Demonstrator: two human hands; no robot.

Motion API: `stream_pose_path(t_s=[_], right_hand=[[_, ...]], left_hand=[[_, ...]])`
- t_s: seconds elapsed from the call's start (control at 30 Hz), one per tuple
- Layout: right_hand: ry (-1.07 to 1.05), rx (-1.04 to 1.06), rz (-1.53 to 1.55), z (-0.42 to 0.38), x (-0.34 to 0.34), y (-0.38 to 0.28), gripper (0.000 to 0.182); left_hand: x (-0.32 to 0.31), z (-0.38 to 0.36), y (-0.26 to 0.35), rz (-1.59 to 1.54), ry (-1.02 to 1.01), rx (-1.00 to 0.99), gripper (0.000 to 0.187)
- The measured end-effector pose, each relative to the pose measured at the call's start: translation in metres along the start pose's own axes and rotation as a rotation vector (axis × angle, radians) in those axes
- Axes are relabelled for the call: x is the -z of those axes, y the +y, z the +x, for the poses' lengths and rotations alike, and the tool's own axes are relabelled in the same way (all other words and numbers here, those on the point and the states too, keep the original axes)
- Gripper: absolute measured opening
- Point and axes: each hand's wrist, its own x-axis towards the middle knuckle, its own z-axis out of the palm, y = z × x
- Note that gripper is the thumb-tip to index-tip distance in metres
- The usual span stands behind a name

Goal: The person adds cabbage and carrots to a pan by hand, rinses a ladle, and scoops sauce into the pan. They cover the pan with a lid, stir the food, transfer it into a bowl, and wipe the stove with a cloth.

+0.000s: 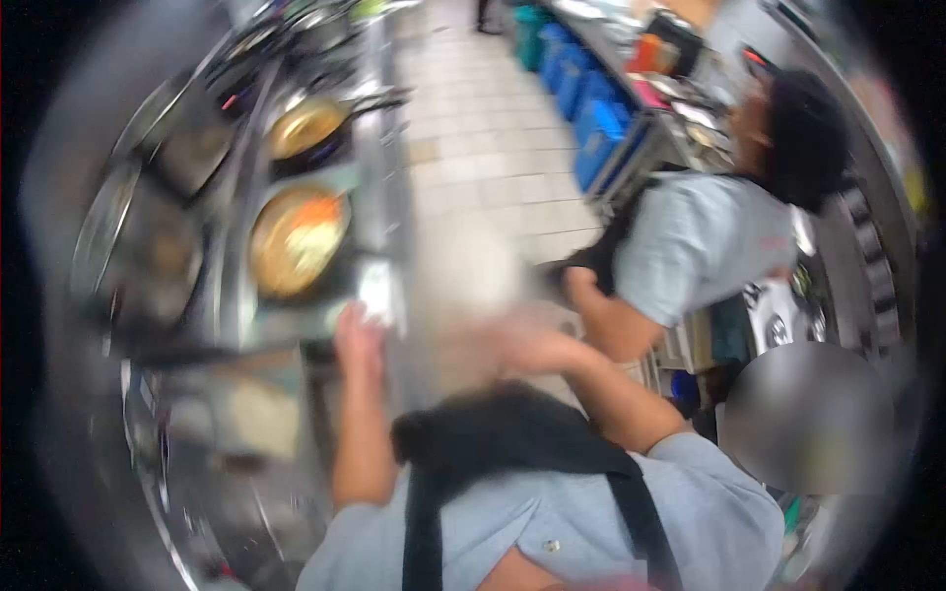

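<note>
My left hand (360,340) is raised at the front edge of the steel stove counter (379,222), just below a small bright white patch there. Motion smears its fingers. Over the floor in front of my apron, my right hand (522,343) is blurred too, beside a pale, streaked whitish shape (468,281); I cannot tell whether it holds this. Left of my hands, a round pan (266,241) on the stove contains orange and pale yellow food. Behind it sits a second pan (307,128) with yellowish contents, its dark handle pointing right.
A co-worker (690,236) in a grey shirt and dark apron stands close on my right. Blue bins (599,138) line the counter beyond. Large metal pots (148,256) stand along the left side. A tiled floor aisle (473,128) runs ahead between the counters.
</note>
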Motion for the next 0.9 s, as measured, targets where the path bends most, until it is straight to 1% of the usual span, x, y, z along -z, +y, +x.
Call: stream_pose_path(t_s=[0.03, 0.07, 0.1, 0.17, 0.23, 0.33, 0.37, 0.43, 0.47, 0.5, 0.53, 0.57, 0.6, 0.63, 0.67, 0.7, 0.73, 0.77, 0.8, 0.83, 0.87, 0.9], right_hand=[[0.003, -0.039, 0.115, -0.014, 0.018, 0.006, 0.040], [0.043, -0.028, 0.062, -0.028, 0.034, -0.003, 0.041], [0.073, -0.025, 0.013, -0.040, 0.047, -0.013, 0.041], [0.145, -0.012, 0.093, -0.054, 0.069, -0.013, 0.043], [0.130, -0.063, 0.097, -0.057, 0.097, -0.018, 0.045], [-0.065, -0.064, 0.123, -0.059, 0.144, -0.019, 0.046], [-0.052, -0.068, 0.130, -0.060, 0.163, -0.017, 0.046], [0.105, 0.048, -0.137, -0.064, 0.197, -0.012, 0.046], [0.183, 0.105, -0.220, -0.064, 0.221, -0.001, 0.046], [0.333, 0.075, -0.407, -0.064, 0.241, -0.006, 0.045], [0.436, 0.010, -0.362, -0.084, 0.264, -0.020, 0.043], [0.541, 0.023, -0.439, -0.085, 0.289, -0.007, 0.043], [0.608, -0.112, -0.472, -0.108, 0.313, -0.004, 0.044], [0.723, -0.214, -0.507, -0.122, 0.331, -0.018, 0.043], [0.851, -0.295, -0.543, -0.136, 0.348, -0.030, 0.042], [0.986, -0.279, -0.393, -0.150, 0.369, -0.032, 0.041], [1.118, -0.236, -0.382, -0.166, 0.396, -0.024, 0.044], [1.200, -0.266, -0.480, -0.183, 0.428, -0.019, 0.046], [1.314, -0.311, -0.615, -0.198, 0.457, -0.020, 0.049], [1.358, -0.278, -0.699, -0.222, 0.499, -0.005, 0.049], [1.440, -0.282, -0.600, -0.223, 0.516, -0.034, 0.048], [1.529, -0.332, -0.680, -0.246, 0.559, -0.021, 0.050]], left_hand=[[-0.019, 0.003, 0.000, 0.062, 0.014, -0.076, 0.038], [-0.031, 0.012, -0.003, 0.151, 0.057, -0.166, 0.036], [-0.045, 0.012, 0.004, 0.217, 0.050, -0.261, 0.034], [-0.069, 0.010, 0.016, 0.311, -0.014, -0.396, 0.032], [-0.099, 0.009, 0.025, 0.316, -0.062, -0.432, 0.027], [-0.136, 0.025, 0.021, 0.372, -0.164, -0.436, 0.023], [-0.146, 0.037, 0.012, 0.370, -0.204, -0.416, 0.022], [-0.167, 0.058, -0.005, 0.368, -0.249, -0.390, 0.021], [-0.185, 0.067, -0.016, 0.397, -0.271, -0.319, 0.021], [-0.200, 0.076, -0.026, 0.429, -0.290, -0.244, 0.020], [-0.210, 0.091, -0.036, 0.536, -0.298, -0.183, 0.020], [-0.212, 0.115, -0.061, 0.528, -0.318, -0.127, 0.019], [-0.214, 0.140, -0.084, 0.571, -0.345, -0.076, 0.019], [-0.215, 0.161, -0.104, 0.618, -0.372, -0.022, 0.019], [-0.220, 0.175, -0.118, 0.621, -0.374, -0.017, 0.019], [-0.224, 0.189, -0.131, 0.689, -0.386, 0.051, 0.020], [-0.229, 0.202, -0.141, 0.755, -0.397, 0.117, 0.020], [-0.232, 0.214, -0.151, 0.756, -0.399, 0.120, 0.020], [-0.232, 0.228, -0.161, 0.783, -0.378, 0.183, 0.021], [-0.229, 0.242, -0.172, 0.811, -0.354, 0.246, 0.022], [-0.217, 0.261, -0.189, 0.778, -0.337, 0.263, 0.021], [-0.186, 0.289, -0.221, 0.861, -0.378, 0.134, 0.021]])
